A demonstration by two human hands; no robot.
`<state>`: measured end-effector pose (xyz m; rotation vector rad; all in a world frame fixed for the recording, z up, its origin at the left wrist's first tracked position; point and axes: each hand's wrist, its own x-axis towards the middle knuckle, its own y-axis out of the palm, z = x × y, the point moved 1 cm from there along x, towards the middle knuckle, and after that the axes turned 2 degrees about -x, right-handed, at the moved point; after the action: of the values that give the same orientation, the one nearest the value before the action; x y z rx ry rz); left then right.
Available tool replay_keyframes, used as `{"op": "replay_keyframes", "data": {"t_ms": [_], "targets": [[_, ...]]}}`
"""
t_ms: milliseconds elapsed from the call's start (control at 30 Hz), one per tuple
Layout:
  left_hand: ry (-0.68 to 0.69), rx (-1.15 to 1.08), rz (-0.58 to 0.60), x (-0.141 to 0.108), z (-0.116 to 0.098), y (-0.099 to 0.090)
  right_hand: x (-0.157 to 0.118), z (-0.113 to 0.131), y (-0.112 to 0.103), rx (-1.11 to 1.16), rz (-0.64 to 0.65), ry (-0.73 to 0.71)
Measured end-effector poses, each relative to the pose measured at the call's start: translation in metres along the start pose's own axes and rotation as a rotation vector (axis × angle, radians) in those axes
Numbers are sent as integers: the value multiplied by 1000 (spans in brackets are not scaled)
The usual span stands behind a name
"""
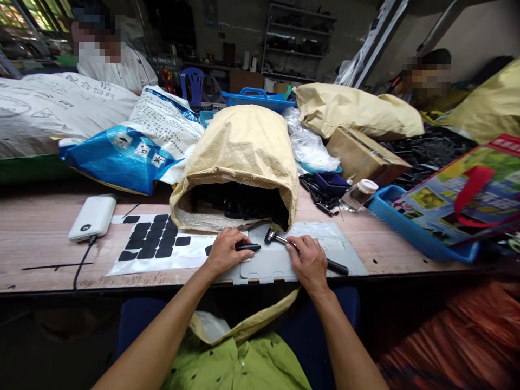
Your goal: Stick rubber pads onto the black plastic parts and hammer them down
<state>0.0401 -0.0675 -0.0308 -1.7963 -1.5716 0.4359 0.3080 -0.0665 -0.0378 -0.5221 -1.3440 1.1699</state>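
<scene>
My left hand [227,251] is closed around a slim black pen-like part [248,247], its tip pointing right. In my right hand [307,261] is a small hammer [279,238] with a metal head and a black grip, the head turned toward the black part. Both hands are low over a grey board [264,268] at the table's front edge. Just behind them lies a tan woven sack [247,141], its mouth facing me and dark pieces inside. Left of my left hand is a white sheet [187,257] with black rounded squares [156,238].
A white power bank [92,218] with a cable sits at the left. On the right are a clear jar [359,196], a blue tray [422,238] holding a colourful bag [467,189], and a cardboard box [365,154]. Further sacks and two people are beyond.
</scene>
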Motion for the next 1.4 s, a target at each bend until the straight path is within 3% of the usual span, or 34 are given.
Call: {"op": "replay_keyframes", "data": {"t_ms": [333,533,700,1200,1400], "targets": [[27,18,-29,0,1,3,1,37,-27,375,11,-7],[21,24,-29,-1,3,5,2,52,-39,451,-3,-30],[9,21,-7,0,2,3,-7,56,-30,387,32,-76],[-6,19,-14,0,2,5,-7,32,-23,351,26,-32],[-8,27,-18,0,2,4,2,3,-9,103,-21,-43]]}}
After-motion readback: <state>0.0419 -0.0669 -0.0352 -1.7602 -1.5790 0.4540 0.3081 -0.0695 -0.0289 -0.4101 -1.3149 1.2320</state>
